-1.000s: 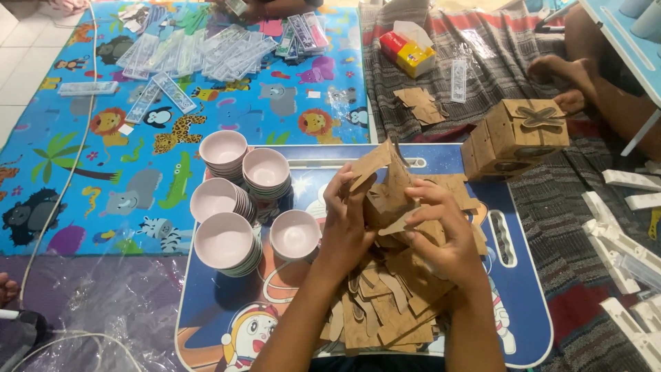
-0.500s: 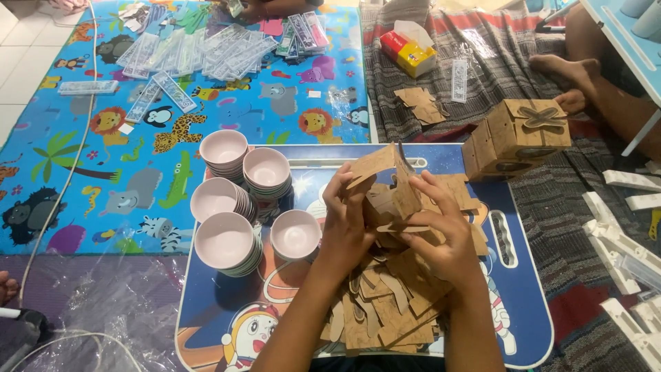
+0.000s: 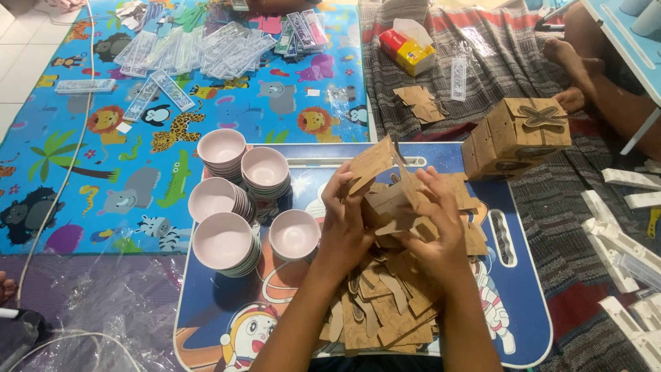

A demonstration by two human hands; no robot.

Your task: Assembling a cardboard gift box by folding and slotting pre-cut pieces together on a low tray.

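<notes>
Hands meet at the centre of our view: our left hand [image 3: 346, 227] and our right hand [image 3: 434, 231] both close around a half-folded brown cardboard box [image 3: 385, 189], its flaps standing up between the fingers. Directly beneath the hands lies a loose pile of flat brown cardboard cut-outs [image 3: 385, 303], spread on a low blue cartoon-printed tray table [image 3: 220, 324]. Just left of our left hand stand stacks of pale pink plastic bowls [image 3: 234, 207]. Beyond and to the right of our right hand, off the table, sit finished brown cardboard boxes with cross-shaped tops [image 3: 516, 138] on a striped grey cloth [image 3: 496, 62]. Farther right, another person's bare foot [image 3: 564, 55] rests on that cloth.
</notes>
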